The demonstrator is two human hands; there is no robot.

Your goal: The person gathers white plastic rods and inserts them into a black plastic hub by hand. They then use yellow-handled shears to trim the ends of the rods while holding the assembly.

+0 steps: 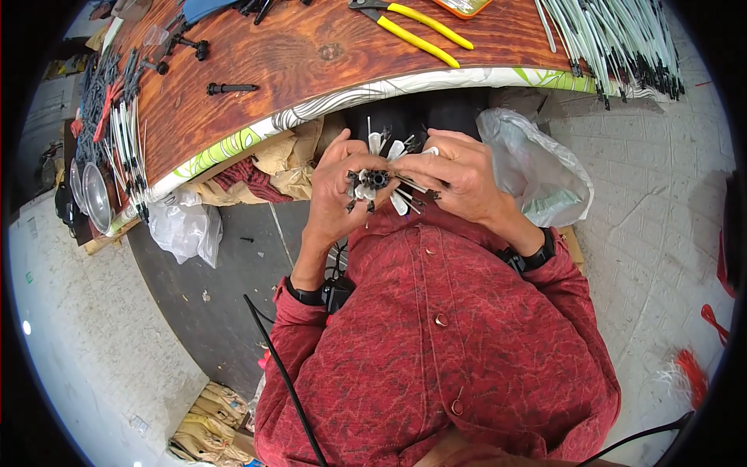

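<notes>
Close in front of my chest, my left hand (333, 193) is closed around a bundle with a round black hub (378, 180) at its end. Thin pale rods with black tips and white flat pieces (399, 204) stick out around the hub. From the other side, my right hand (464, 175) reaches in with its fingers bent together at the rods, pinching at the bundle's edge. Which single piece lies between those right fingertips is too small and covered to make out.
Yellow-handled cutters (420, 40) and a short black part (232, 89) lie on the wooden table (311, 54). Pale rods with black ends (603, 47) are heaped at its right, more rods (128, 148) at its left. Plastic bags (537, 167) hang below the edge.
</notes>
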